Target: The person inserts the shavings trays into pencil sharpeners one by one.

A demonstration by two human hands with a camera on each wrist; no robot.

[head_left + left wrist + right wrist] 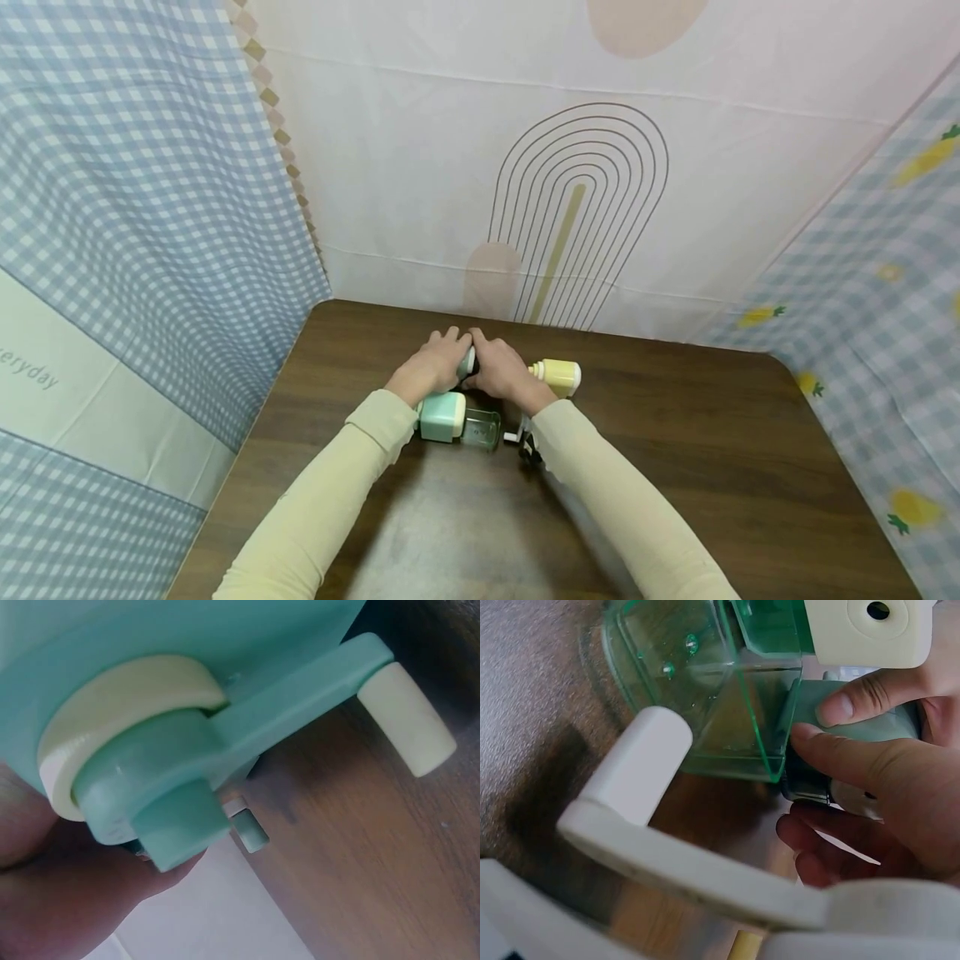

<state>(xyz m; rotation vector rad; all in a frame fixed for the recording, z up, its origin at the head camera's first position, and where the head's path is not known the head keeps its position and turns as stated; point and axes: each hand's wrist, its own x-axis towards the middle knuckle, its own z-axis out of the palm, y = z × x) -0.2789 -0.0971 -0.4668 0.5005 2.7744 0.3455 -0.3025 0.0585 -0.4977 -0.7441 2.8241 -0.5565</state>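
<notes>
In the head view my left hand (437,364) grips a grey-green pencil sharpener (467,364) near the back of the table. My right hand (497,367) meets it from the other side. The right wrist view shows a thumb on the body of this sharpener (870,712) and right-hand fingers pinching its dark front part (806,782). Just in front stands a mint pencil sharpener (442,417), its clear green drawer (480,429) pulled out to the right. The mint sharpener's crank (300,709) looms close in the left wrist view.
A yellow pencil sharpener (561,377) lies beyond the right wrist. Partly under the right forearm is a sharpener with a white crank (513,437) and dark parts. A patterned cloth (420,167) hangs behind the brown table (712,467).
</notes>
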